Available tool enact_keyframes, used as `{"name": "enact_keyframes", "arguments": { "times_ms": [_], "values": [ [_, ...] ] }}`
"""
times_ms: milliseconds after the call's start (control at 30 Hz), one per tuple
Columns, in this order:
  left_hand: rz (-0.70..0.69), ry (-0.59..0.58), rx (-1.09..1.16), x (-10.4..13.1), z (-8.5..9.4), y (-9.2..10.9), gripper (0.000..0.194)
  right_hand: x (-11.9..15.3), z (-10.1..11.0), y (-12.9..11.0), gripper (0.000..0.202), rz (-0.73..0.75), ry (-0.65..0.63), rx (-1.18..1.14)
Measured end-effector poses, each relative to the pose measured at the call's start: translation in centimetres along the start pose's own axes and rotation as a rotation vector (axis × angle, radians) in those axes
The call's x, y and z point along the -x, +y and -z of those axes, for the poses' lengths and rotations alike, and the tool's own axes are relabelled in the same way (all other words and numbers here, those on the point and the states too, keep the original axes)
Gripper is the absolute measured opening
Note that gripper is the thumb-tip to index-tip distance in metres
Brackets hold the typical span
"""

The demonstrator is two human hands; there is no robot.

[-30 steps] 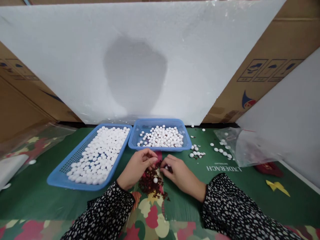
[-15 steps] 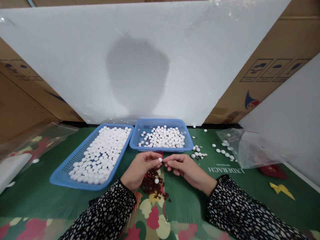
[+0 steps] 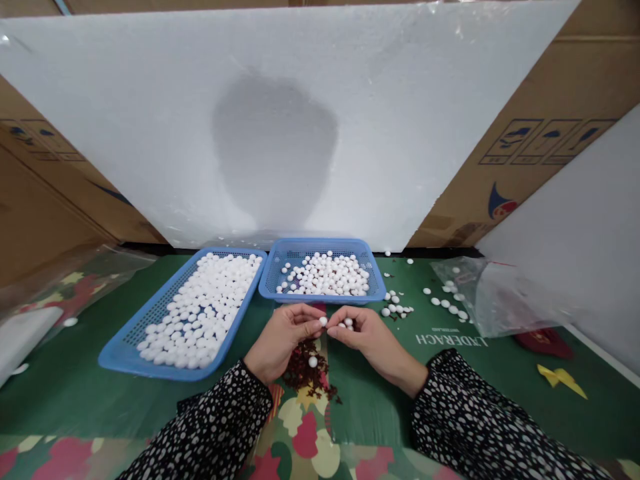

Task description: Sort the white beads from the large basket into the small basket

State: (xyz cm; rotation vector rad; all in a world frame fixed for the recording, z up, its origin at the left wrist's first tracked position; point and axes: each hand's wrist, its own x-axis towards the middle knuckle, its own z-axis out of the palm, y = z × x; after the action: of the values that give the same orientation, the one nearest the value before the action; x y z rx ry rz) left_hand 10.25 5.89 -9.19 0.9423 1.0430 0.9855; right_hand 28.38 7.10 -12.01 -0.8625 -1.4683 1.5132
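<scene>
Between the thumb and forefinger of my left hand (image 3: 287,331) is a small white ball (image 3: 323,321). My right hand (image 3: 373,340) meets it from the other side, thumb and forefinger closed near that ball, with a couple more white balls (image 3: 349,323) tucked in its curled fingers. Beneath the hands lies a pile of dark reddish-brown bits (image 3: 303,373), with one loose white ball (image 3: 313,362) on top. Just beyond stands a blue basket (image 3: 323,299) of white balls with some dark bits among them. A second blue basket (image 3: 113,357), on the left, holds many white balls.
Loose white balls (image 3: 445,303) lie on the green table covering (image 3: 380,407) at right, beside a clear plastic bag (image 3: 515,300). Yellow scraps (image 3: 563,380) and a dark red item (image 3: 543,343) are further right. A white foam board (image 3: 375,133) and cardboard (image 3: 560,80) stand behind.
My right hand has turned slightly, so the white balls in its fingers now show. The ball in my left hand has shifted a little to the right.
</scene>
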Motion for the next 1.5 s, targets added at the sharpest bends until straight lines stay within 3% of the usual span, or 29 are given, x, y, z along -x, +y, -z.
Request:
{"name": "enact_keyframes", "arguments": {
  "times_ms": [333,633,1033,1100,1367,1433,1500],
  "values": [
    [0.042,-0.007,0.093,0.3,-0.4,-0.1,0.027,0.3,-0.6,-0.1,0.023,0.093,0.026,0.117],
    [0.032,-0.001,0.195,0.4,-0.6,-0.5,0.028,0.8,-1.2,-0.5,0.011,0.338,0.128,0.441],
    [-0.001,0.049,0.150,0.8,-0.9,-0.5,0.024,0.6,-1.5,-0.3,0.008,0.304,0.176,0.427],
    [-0.003,0.048,0.135,0.9,-0.9,-0.3,0.024,0.6,-1.4,-0.5,0.002,0.337,0.154,0.438],
    [-0.015,-0.007,0.108,1.4,-1.2,0.7,0.029,0.5,-0.7,-2.6,0.027,0.493,-0.090,0.593],
    [-0.077,-0.024,0.030,2.2,-1.0,1.8,0.035,-0.5,0.0,-3.7,0.025,0.532,-0.078,0.662],
    [-0.142,-0.010,-0.230,3.4,0.2,3.4,0.040,-2.3,1.1,-4.6,0.021,0.559,0.013,0.737]
  ]
}}
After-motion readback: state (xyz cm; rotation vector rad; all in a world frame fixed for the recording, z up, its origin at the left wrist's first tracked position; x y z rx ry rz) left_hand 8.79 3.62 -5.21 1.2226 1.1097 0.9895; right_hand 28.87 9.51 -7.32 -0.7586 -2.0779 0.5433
